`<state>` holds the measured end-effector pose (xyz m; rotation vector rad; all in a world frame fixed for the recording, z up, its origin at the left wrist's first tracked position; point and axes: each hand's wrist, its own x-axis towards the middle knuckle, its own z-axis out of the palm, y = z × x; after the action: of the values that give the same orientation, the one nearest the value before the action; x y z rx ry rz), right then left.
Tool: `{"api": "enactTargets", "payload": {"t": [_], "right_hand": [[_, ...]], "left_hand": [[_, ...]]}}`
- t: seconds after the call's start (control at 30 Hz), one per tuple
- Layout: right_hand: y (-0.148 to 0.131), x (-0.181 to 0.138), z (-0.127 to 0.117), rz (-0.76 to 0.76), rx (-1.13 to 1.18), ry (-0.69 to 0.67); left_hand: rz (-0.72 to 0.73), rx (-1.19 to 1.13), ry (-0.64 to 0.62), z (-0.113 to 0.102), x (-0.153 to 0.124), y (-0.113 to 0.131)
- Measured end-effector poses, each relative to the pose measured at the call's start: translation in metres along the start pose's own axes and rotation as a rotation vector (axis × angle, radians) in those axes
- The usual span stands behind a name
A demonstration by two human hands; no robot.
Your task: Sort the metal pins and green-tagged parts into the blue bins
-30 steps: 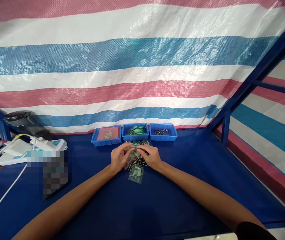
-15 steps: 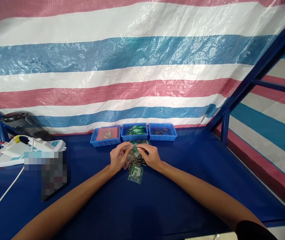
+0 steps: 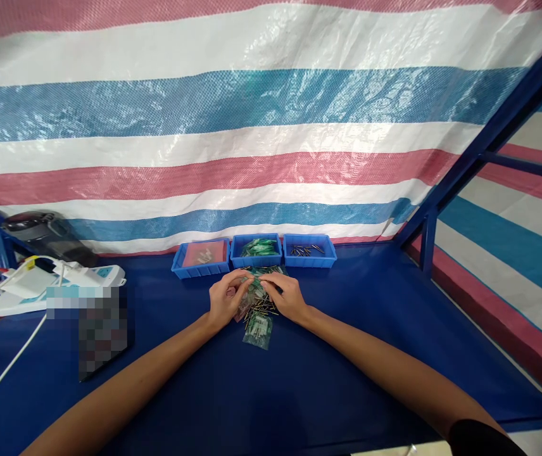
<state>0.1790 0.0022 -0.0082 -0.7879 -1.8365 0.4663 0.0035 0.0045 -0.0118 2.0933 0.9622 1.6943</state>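
My left hand (image 3: 225, 297) and my right hand (image 3: 286, 295) meet over a small heap of clear plastic bags (image 3: 258, 329) and thin brass-coloured pins (image 3: 262, 307) on the blue table. Both hands have their fingers curled in a pinch around a small clear bag (image 3: 253, 290) held between them. What is inside that bag is too small to tell. One flat bag lies just in front of the hands.
Three blue trays stand in a row behind the hands: a left tray (image 3: 201, 258), a middle tray (image 3: 257, 249) with green-tinted bags, a right tray (image 3: 309, 251) with dark pins. White devices and cables (image 3: 57, 282) sit at the left. A striped tarpaulin (image 3: 252, 126) closes the back.
The hands have barely shifted; the fingers keep working the small bag in the same spot.
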Motion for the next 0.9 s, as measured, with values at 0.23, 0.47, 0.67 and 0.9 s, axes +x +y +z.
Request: {"api": "enactTargets", "payload": {"t": [0.23,0.47,0.67,0.9], "right_hand": [[0.0008,-0.0005,0.0005,0.009,0.015,-0.021],[0.0036,-0.0026,0.0017,-0.008,0.004,-0.027],[0.0028,-0.0026,0.0015,-0.024,-0.004,-0.032],[0.0038,-0.0035,0.0023,-0.026,-0.014,-0.03]], "left_hand": [[0.013,0.018,0.004,-0.0002,-0.0003,-0.0009],[0.006,0.023,0.001,-0.0001,-0.0006,-0.0003],[0.001,0.057,0.009,-0.0001,-0.0021,-0.0023],[-0.01,0.057,0.002,-0.0005,-0.0026,-0.0027]]}}
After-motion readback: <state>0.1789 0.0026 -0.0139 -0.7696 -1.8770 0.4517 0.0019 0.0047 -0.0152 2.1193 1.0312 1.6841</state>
